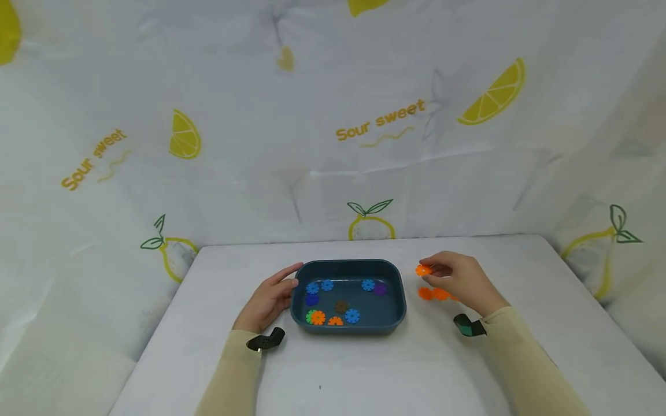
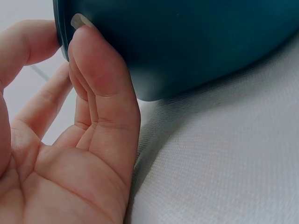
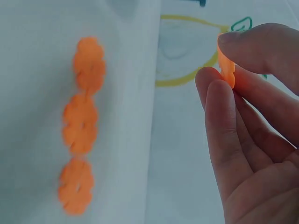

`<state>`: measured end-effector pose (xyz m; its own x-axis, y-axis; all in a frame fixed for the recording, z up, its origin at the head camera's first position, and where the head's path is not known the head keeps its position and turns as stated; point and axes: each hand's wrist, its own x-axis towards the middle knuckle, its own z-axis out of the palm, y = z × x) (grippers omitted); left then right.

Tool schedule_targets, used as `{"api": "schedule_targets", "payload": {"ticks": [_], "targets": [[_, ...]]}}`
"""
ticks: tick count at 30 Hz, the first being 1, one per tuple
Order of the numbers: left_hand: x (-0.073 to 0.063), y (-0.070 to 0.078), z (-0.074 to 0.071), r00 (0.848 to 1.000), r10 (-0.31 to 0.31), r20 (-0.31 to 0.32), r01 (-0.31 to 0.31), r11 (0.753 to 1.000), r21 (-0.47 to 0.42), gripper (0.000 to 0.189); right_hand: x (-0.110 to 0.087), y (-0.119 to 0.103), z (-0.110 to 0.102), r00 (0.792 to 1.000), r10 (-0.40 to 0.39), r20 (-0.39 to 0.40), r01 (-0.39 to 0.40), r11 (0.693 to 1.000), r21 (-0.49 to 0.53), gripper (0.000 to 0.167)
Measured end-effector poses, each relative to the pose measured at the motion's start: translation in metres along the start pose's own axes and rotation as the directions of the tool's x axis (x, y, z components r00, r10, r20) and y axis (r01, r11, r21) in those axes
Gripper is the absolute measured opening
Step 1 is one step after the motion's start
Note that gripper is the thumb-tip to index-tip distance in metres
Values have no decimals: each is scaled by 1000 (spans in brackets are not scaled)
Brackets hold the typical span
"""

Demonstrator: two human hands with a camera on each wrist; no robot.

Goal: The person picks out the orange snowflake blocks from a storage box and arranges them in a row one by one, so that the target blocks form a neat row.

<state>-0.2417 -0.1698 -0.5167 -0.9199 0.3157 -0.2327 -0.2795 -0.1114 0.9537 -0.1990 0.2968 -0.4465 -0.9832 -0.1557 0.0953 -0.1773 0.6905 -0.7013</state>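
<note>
A dark blue-green tray [image 1: 350, 330] stands on the table with several notched plastic discs in it, among them a blue disc [image 1: 352, 316] and a brown disc [image 1: 341, 307]. My left hand [image 1: 267, 300] holds the tray's left side by the rim; the left wrist view shows the fingers [image 2: 100, 60] bent against its wall. To the right of the tray, my right hand [image 1: 460, 280] pinches an orange notched disc [image 3: 226, 63] between thumb and fingertips, raised off the table. Below it lie three orange discs in a row, the middle orange disc [image 3: 80, 123] among them.
The white-covered table [image 1: 364, 375] ends at a hanging white cloth [image 1: 250, 190] printed with lemons, behind and at both sides. A black strap piece [image 1: 266, 340] sits at the left wrist and another strap piece [image 1: 469, 325] at the right.
</note>
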Motion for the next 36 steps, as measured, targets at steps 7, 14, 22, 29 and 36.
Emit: {"api": "schedule_targets", "payload": {"ticks": [7, 14, 22, 29, 36], "targets": [[-3, 1, -1, 1000, -8, -7, 8, 1000, 3, 54, -19, 26, -15, 999, 41, -29, -42, 999, -26, 36], [-2, 0, -3, 1000, -12, 6, 12, 1000, -5, 55, -40, 56, -26, 995, 70, -69, -75, 994, -84, 36], [-4, -2, -4, 1000, -18, 1, 18, 1000, 8, 54, -50, 74, -25, 993, 101, -54, -106, 990, -96, 36], [-4, -1, -4, 1000, -10, 8, 10, 1000, 8, 53, -48, 76, -24, 993, 100, -66, -107, 988, -115, 36], [-2, 1, 0, 1000, -9, 1, 9, 1000, 1, 53, -49, 84, -27, 990, 122, -75, -133, 980, -151, 36]]}}
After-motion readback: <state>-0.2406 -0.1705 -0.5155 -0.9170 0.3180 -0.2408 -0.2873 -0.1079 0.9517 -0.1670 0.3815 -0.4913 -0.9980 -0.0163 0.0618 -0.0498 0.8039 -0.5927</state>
